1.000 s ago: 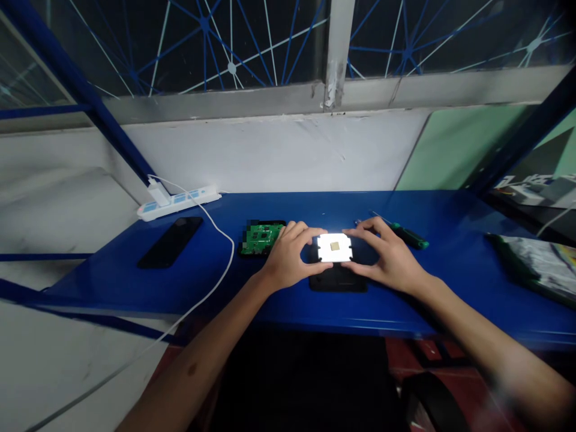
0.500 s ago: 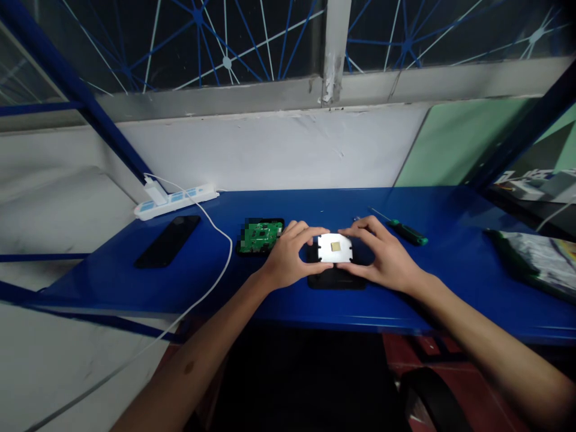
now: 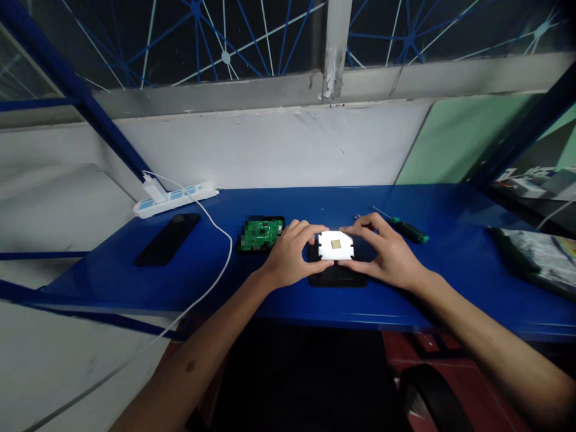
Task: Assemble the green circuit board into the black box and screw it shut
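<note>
A flat white plate [image 3: 336, 253] with dark notches at its corners and a small gold-coloured square in its middle is held between both hands. My left hand [image 3: 290, 257] pinches its left side, thumb at the near edge and fingers at the far edge. On the other side, my right hand [image 3: 392, 255] grips it the same way. Below the plate lies a black rectangular casing [image 3: 337, 278], partly covered by plate and hands. Just left of my left hand, a green circuit board [image 3: 266, 233] sits in a black shell.
A green-and-black screwdriver [image 3: 408, 230] lies beyond my right hand. At left are a black phone [image 3: 167, 240] and a white power strip [image 3: 198, 192], whose white cable [image 3: 224, 264] crosses the blue table [image 3: 270, 303]. A plastic bag [image 3: 537, 259] lies at right.
The white plate looks slightly more level and brighter, still between both hands. My right fingers have shifted a little; the view has moved slightly.
</note>
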`<state>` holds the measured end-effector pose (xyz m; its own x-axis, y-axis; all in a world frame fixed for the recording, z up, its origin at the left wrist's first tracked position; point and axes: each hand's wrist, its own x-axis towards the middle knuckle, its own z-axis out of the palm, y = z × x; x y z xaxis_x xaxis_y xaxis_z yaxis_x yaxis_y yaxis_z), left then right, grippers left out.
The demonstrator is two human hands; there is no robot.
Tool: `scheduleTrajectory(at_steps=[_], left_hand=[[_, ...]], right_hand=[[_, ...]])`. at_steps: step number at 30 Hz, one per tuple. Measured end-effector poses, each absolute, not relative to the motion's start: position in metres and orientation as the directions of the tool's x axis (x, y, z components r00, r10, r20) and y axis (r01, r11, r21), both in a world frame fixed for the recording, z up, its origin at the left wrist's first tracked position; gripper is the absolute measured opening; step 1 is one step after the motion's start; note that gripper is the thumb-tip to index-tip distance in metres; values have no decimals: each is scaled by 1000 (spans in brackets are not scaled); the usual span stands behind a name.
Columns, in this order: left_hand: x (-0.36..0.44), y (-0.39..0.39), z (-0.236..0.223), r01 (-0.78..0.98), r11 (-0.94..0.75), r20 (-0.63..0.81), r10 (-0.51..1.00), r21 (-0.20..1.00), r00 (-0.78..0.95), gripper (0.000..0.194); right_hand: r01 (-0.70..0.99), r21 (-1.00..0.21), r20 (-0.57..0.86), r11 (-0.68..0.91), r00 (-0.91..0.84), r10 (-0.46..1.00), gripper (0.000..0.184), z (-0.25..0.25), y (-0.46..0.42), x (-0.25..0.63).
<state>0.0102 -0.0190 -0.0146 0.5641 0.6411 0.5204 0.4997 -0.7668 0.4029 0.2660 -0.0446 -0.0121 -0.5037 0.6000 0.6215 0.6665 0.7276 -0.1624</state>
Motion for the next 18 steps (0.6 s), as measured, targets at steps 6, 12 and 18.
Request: scheduleTrajectory(at_steps=[6,12,18], left_hand=[[12,-21,-12,510,-742,480,670,435,566,52],[12,-24,-13,538,-733,344,675,416,653,44],[13,-25,-15,556,-724,278,679,408,680,41]], right_hand=[[682,-227,525,695,-515,677,57,-10,-46,262],[659,-283,379,697,-591,712,49,-9,-46,260],[671,-271,336,690,-606,721,50,-10,-46,260]])
